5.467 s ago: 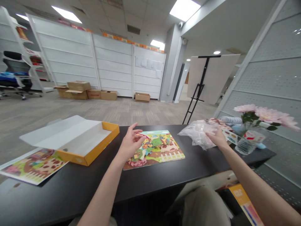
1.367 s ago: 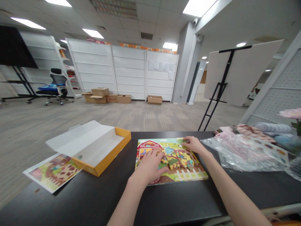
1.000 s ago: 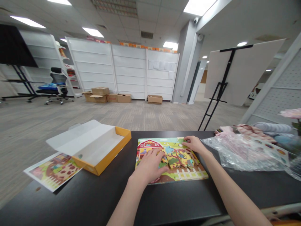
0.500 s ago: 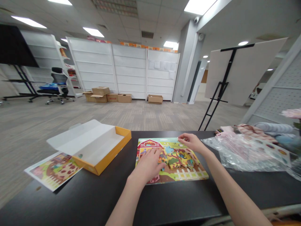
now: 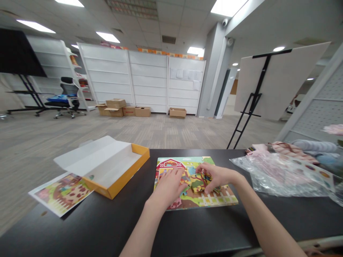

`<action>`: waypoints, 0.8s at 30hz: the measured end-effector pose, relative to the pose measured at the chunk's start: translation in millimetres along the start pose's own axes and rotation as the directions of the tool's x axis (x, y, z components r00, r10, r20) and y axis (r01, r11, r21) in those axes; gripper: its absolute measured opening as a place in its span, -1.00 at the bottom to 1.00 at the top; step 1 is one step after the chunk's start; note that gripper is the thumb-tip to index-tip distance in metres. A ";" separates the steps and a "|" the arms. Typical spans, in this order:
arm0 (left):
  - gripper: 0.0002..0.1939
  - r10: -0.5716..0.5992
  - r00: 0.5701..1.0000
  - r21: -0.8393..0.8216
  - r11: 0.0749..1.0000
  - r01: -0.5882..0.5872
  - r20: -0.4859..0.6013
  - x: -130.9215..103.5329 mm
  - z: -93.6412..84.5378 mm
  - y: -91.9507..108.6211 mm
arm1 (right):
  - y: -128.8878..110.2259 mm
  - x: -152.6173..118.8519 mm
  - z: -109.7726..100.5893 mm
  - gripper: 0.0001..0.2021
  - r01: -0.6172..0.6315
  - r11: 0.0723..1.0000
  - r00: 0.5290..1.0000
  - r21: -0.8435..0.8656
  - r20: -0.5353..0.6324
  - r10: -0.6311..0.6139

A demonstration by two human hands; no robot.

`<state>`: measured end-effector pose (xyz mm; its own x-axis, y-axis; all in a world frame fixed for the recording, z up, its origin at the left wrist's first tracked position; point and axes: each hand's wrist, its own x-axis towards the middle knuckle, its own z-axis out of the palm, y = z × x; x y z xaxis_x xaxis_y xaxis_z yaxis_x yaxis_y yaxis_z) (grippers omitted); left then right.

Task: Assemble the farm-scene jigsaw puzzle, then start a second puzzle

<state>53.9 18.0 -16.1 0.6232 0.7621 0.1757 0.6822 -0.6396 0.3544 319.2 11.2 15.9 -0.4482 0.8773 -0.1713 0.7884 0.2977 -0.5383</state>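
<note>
A farm-picture jigsaw board (image 5: 171, 165) with a red barn lies flat on the black table (image 5: 107, 228) in front of me. A small heap of loose puzzle pieces (image 5: 197, 182) sits on its middle. My left hand (image 5: 168, 187) rests palm down on the board's left half, fingers spread, touching the edge of the heap. My right hand (image 5: 217, 176) lies over the heap's right side, thumb and fingers curled around some of the pieces. Part of the heap is hidden under that hand.
An open yellow box (image 5: 125, 175) with a white lid flap stands left of the board, with a printed farm picture sheet (image 5: 60, 192) beside it near the table's left edge. A crumpled clear plastic bag (image 5: 268, 175) and folded cloths lie to the right. An easel (image 5: 252, 103) stands beyond the table.
My right hand came back from the board's far right corner to the heap of pieces in the middle and curled over it. My left hand stayed on the board, shifting only slightly.
</note>
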 end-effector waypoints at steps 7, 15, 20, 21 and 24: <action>-0.50 -0.001 1.000 0.020 1.000 0.001 -0.003 1.0 1.4 -1.1 | -12.2 -2.2 2.1 -0.38 -0.012 0.994 1.000 -0.106 -0.026 0.009; -0.53 -0.013 1.000 0.006 1.000 0.013 0.019 0.8 -1.0 1.2 | 23.9 -18.7 -27.9 -0.35 -0.042 0.994 0.972 0.098 -0.227 0.063; -0.55 0.001 0.999 0.023 1.000 -0.002 0.036 1.4 0.8 0.3 | 72.8 -28.7 -38.3 -0.30 -0.225 0.963 0.926 0.152 -0.273 0.259; -0.55 0.003 0.999 0.027 1.000 -0.004 0.035 1.5 1.6 0.0 | 79.9 -28.5 -37.0 -0.29 -0.254 0.956 0.929 0.150 -0.237 0.284; -0.55 0.013 1.000 0.033 0.999 -0.014 0.029 1.5 2.6 -0.2 | 92.7 -24.4 -30.8 -0.25 -0.310 0.943 0.932 0.117 -0.157 0.326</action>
<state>55.7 19.0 -18.3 0.6425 0.7507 0.1538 0.6859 -0.6529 0.3214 416.2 29.0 -4.4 -0.0943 0.9741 -0.2055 0.8337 -0.0355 -0.5511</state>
